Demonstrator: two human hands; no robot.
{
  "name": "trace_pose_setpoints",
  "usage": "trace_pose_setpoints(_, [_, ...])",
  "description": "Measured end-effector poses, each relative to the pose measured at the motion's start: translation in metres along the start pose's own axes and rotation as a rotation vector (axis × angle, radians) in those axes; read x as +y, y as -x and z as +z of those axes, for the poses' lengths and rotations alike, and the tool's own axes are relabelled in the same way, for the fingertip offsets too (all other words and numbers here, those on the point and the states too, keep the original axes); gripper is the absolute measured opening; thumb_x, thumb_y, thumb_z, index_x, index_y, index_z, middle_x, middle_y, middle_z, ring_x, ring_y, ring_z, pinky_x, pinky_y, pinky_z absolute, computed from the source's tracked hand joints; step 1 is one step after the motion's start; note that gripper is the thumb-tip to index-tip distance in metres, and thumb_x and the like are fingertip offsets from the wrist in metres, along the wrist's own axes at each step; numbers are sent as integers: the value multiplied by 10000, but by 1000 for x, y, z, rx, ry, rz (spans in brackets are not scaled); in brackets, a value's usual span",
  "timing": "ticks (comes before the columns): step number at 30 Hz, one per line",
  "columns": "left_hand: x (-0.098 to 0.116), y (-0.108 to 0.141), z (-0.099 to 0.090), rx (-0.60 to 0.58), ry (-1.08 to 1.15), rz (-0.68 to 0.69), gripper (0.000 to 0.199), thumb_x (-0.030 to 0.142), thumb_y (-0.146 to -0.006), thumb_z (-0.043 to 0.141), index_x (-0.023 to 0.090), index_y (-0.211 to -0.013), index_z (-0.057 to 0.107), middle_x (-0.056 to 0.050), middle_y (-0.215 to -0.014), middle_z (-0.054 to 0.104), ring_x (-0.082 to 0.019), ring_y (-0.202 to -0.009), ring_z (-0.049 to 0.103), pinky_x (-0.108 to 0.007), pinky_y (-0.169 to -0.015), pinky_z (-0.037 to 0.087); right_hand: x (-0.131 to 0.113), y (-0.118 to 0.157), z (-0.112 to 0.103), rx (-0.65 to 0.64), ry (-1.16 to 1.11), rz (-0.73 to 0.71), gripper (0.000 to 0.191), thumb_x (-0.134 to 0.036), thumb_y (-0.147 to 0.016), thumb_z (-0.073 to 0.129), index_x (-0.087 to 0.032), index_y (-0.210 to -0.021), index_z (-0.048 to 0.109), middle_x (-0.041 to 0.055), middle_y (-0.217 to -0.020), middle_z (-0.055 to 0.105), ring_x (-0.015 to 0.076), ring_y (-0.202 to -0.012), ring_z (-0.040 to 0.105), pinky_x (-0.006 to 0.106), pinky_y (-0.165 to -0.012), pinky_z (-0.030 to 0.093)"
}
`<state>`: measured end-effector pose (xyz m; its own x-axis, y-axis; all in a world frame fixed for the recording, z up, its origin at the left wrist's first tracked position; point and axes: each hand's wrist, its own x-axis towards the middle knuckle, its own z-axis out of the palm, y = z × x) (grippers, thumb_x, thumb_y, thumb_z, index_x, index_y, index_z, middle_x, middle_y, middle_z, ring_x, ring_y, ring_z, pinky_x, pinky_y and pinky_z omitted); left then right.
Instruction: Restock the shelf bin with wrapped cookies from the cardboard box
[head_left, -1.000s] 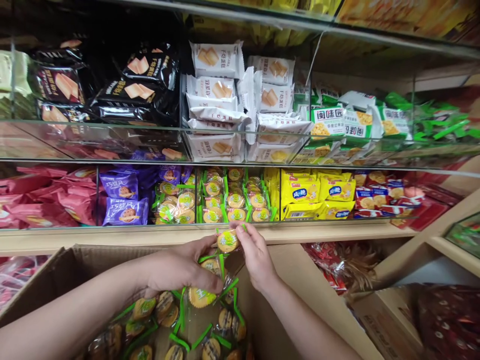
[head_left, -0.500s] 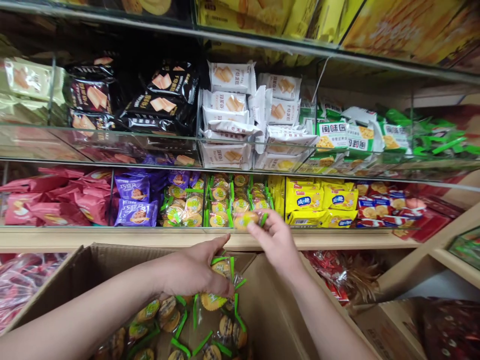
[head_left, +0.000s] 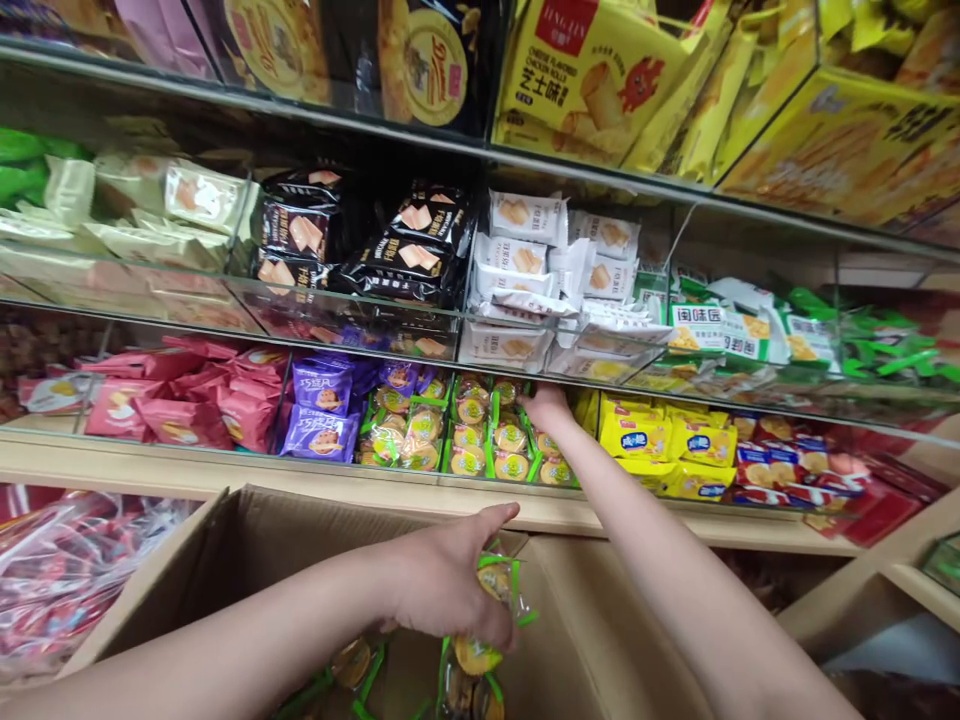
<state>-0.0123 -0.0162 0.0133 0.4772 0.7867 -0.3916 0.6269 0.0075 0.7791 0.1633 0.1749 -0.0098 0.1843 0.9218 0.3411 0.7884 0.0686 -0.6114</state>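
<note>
The left hand (head_left: 450,582) is over the open cardboard box (head_left: 300,530), its back turned up, one finger stretched out toward the shelf (head_left: 390,484) while the thumb and the other fingers close around a few green-edged biscuit packets (head_left: 477,655). The right hand (head_left: 546,405) reaches into the lower glass-fronted compartment; its fingertips are hidden among the goods, so I cannot tell whether they grip a packet or have let go. The packets in the left hand are clear wrappers with bright green edges, round golden biscuits showing through and yellow-green print on them; they hang at the mouth of the box. Matching shelved biscuit packets (head_left: 469,440) stand stacked in columns just left of the right hand, with purple cookie packets (head_left: 319,432) farther left and yellow snack packets (head_left: 636,432) to the right of the wrist. Half a second ago the right hand held one packet in plain sight, pinched at the front of the shelf; now it has gone deeper into the compartment and that packet can't be made out. The left hand keeps its hold, and the view has swung so that more of the upper shelves shows.
</note>
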Motion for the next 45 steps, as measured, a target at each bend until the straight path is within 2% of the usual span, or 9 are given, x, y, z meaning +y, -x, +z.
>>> trace_pose_setpoints(9, [-3, -4, -1, 17, 9, 28, 1011, 321, -459, 724, 255, -1347, 245, -96, -1232, 511, -279, -991, 549, -332, -819, 424, 4, -5, 5, -46, 21, -6, 346, -208, -669, 596, -131, -1007, 592, 152, -1027, 604, 294, -963, 559, 359, -797, 422])
trace_pose_setpoints(17, [-7, -8, -2, 39, 89, 34, 910, 264, -498, 712, 230, -1318, 318, -106, -1263, 460, -258, -969, 554, -314, -799, 439, 1, 9, -11, -18, -105, -15, 306, -187, -636, 608, -107, -932, 610, 180, -996, 609, 323, -953, 555, 388, -799, 410])
trace_pose_setpoints(21, [-7, -9, -4, 122, 244, 132, 848, 242, -562, 675, 209, -1315, 289, -105, -1218, 454, -202, -859, 574, -297, -735, 458, 0, 53, -28, 47, -245, -119, 251, -240, -739, 521, -149, -966, 580, 114, -995, 610, 238, -914, 566, 353, -817, 411])
trace_pose_setpoints(23, [-6, -9, -4, 168, 286, 217, 827, 218, -591, 655, 218, -1319, 263, -91, -1195, 467, -183, -861, 561, -283, -741, 451, 1, 89, -33, -12, -390, -182, 220, -323, -781, 491, -190, -934, 575, 57, -904, 624, 183, -818, 579, 304, -741, 446])
trace_pose_setpoints(27, [-6, -7, 3, 234, 298, 326, 817, 186, -628, 635, 285, -1326, 222, -68, -1250, 426, -161, -887, 538, -233, -690, 447, 9, 155, -30, -428, -930, -93, 274, -377, -719, 605, -210, -935, 592, 35, -894, 615, 165, -822, 558, 282, -705, 444])
trace_pose_setpoints(29, [-6, -6, 8, 208, 323, 299, 804, 198, -647, 621, 322, -1324, 206, -66, -1303, 366, -144, -814, 553, -226, -618, 452, 14, 174, -25, -529, -1057, -23, 256, -357, -700, 637, -217, -913, 619, 23, -891, 621, 154, -811, 554, 275, -710, 435])
trace_pose_setpoints(36, [-5, -9, 12, 275, 251, 219, 732, 229, -635, 640, 227, -1290, 312, -80, -1305, 384, -225, -1145, 402, -283, -895, 371, 39, 182, -14, -307, -1183, 159, 260, -371, -700, 640, -200, -895, 629, 24, -867, 626, 150, -781, 540, 262, -700, 428])
trace_pose_setpoints(41, [-9, -11, 12, 97, 224, 137, 835, 242, -647, 633, 315, -1343, 176, -73, -1298, 411, -185, -919, 550, -279, -722, 447, 45, 179, -13, -308, -1246, 211, 259, -386, -705, 630, -200, -884, 620, 25, -835, 613, 145, -723, 529, 237, -587, 436])
trace_pose_setpoints(45, [-11, -10, 18, 101, 175, 125, 797, 232, -622, 637, 279, -1329, 272, -53, -1285, 440, -179, -916, 544, -251, -752, 432, 46, 184, -9, -351, -1210, 189, 281, -383, -717, 618, -194, -925, 615, 41, -895, 622, 158, -779, 547, 256, -641, 441])
